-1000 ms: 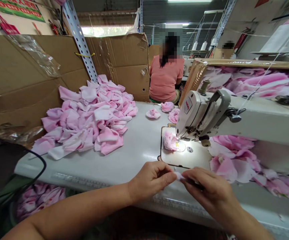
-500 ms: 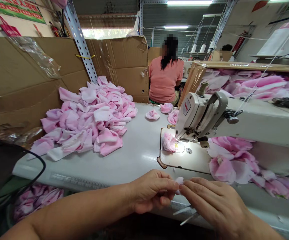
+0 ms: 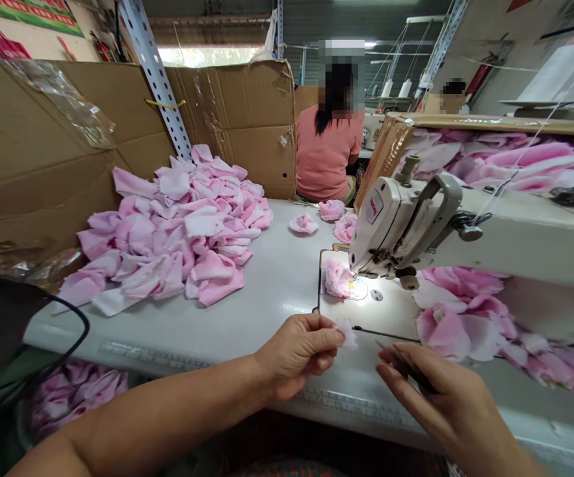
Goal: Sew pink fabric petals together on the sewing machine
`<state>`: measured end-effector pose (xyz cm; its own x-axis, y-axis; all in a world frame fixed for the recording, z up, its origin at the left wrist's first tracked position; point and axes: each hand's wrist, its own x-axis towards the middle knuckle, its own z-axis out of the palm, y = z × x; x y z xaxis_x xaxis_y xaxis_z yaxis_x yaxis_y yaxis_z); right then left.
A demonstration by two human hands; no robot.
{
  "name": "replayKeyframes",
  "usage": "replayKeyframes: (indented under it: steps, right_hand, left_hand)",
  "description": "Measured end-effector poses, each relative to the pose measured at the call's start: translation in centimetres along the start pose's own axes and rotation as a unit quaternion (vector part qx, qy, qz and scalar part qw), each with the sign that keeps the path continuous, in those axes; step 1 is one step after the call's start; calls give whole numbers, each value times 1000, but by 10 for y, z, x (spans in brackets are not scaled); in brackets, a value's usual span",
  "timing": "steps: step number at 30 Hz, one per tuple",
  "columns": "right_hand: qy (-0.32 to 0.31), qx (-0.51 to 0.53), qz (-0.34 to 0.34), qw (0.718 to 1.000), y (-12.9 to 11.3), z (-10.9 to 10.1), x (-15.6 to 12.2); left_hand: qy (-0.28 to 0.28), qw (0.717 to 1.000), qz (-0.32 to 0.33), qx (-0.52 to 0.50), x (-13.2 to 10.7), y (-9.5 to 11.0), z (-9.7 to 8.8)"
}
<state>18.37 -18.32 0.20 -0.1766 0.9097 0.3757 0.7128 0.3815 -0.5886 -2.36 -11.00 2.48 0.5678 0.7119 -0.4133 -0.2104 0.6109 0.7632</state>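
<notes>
My left hand (image 3: 299, 351) is closed in a pinch on a small pale pink fabric piece (image 3: 347, 333), held just above the grey table (image 3: 261, 298). My right hand (image 3: 428, 391) is a little to the right, apart from the piece. Its fingers are curled around something thin and dark, of which only a tip shows. Beyond both hands stands the white sewing machine (image 3: 390, 222), with a pink gathered piece (image 3: 337, 278) lying under its needle on the lit plate.
A big pile of pink fabric pieces (image 3: 182, 232) lies at the table's left, backed by cardboard walls (image 3: 33, 159). Pink fabric flowers (image 3: 465, 311) crowd under the machine arm on the right, and three lie farther back (image 3: 304, 224). A person in an orange shirt (image 3: 327, 156) sits behind.
My hands were touching at the small piece; now the right hand has drawn away to the right and the left hand alone holds it, slightly raised.
</notes>
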Motion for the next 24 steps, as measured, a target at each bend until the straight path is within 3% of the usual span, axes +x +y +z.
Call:
replayKeyframes:
  steps: [3, 7, 13, 20, 24]
  right_hand:
    - [-58, 79, 126, 987, -2, 3, -2]
    - [-125, 173, 189, 959, -4, 8, -3]
    - [-110, 263, 230, 930, 0, 27, -11]
    - [-92, 221, 194, 951, -19, 24, -4]
    - [-100, 231, 186, 950, -22, 25, -2]
  left_hand:
    - [8, 1000, 16, 5, 2, -2, 0]
    - [14, 999, 36, 10, 4, -5, 1]
    - [16, 998, 61, 27, 5, -6, 0]
    - [34, 993, 92, 62, 6, -7, 0]
    - [28, 993, 96, 62, 6, -6, 1]
